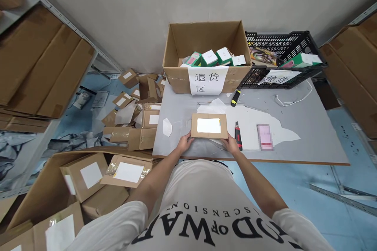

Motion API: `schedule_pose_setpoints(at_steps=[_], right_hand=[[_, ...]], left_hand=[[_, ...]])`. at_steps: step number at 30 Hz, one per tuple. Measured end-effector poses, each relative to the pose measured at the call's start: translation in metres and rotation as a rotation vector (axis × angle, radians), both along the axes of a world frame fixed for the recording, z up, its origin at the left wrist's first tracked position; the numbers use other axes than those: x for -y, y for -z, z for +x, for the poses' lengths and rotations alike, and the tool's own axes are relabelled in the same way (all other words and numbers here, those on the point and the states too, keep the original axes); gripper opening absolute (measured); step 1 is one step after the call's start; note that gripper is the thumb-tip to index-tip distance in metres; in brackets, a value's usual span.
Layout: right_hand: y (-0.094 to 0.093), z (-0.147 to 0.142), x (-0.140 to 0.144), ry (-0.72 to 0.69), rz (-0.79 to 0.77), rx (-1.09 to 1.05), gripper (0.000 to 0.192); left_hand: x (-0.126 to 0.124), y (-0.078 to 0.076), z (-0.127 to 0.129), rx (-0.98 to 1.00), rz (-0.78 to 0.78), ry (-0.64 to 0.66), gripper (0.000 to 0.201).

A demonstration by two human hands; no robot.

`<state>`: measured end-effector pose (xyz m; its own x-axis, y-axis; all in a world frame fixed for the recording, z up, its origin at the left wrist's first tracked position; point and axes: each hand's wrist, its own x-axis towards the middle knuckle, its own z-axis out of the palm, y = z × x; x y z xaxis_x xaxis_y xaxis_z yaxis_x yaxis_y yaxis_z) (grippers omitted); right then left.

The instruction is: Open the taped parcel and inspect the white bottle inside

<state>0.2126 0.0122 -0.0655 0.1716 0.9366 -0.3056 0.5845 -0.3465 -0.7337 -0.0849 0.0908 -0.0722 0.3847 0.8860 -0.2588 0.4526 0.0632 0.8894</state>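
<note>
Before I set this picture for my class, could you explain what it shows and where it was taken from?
There is no machine here, only a person working with bare hands. One camera, worn on the head, looks forward and down. The left hand and right hand hold a small brown cardboard box by its near corners. On the grey tabletop lie a red-and-black cutter, a yellow-and-black tool and a blurred pink item. Behind stand a large open brown cardboard carton of green-and-white boxes and a black plastic crate.
</note>
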Motion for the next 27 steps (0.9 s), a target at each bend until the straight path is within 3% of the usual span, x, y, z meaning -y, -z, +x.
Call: schedule_pose_setpoints(at_steps=[4, 9, 14, 19, 23, 27], right_hand=[[-0.009, -0.002, -0.006, -0.015, 0.036, 0.013, 0.052], [-0.023, 0.012, -0.012, -0.084, 0.028, 0.040, 0.043], [-0.062, 0.028, -0.034, -0.188, 0.030, 0.156, 0.031], [-0.097, 0.029, -0.059, -0.232, -0.020, 0.378, 0.039], [-0.096, 0.024, -0.067, -0.207, -0.047, 0.381, 0.045], [-0.080, 0.021, -0.068, -0.178, -0.097, 0.337, 0.044]], left_hand=[[-0.003, -0.009, 0.004, -0.030, 0.031, 0.015, 0.043], [-0.007, -0.036, 0.001, -0.098, 0.064, 0.047, 0.038], [-0.020, -0.072, -0.002, -0.256, 0.158, 0.104, 0.039], [-0.036, -0.098, 0.002, -0.399, 0.279, 0.040, 0.051], [-0.046, -0.104, 0.009, -0.458, 0.261, -0.021, 0.053], [-0.049, -0.097, 0.014, -0.510, 0.198, -0.033, 0.052]])
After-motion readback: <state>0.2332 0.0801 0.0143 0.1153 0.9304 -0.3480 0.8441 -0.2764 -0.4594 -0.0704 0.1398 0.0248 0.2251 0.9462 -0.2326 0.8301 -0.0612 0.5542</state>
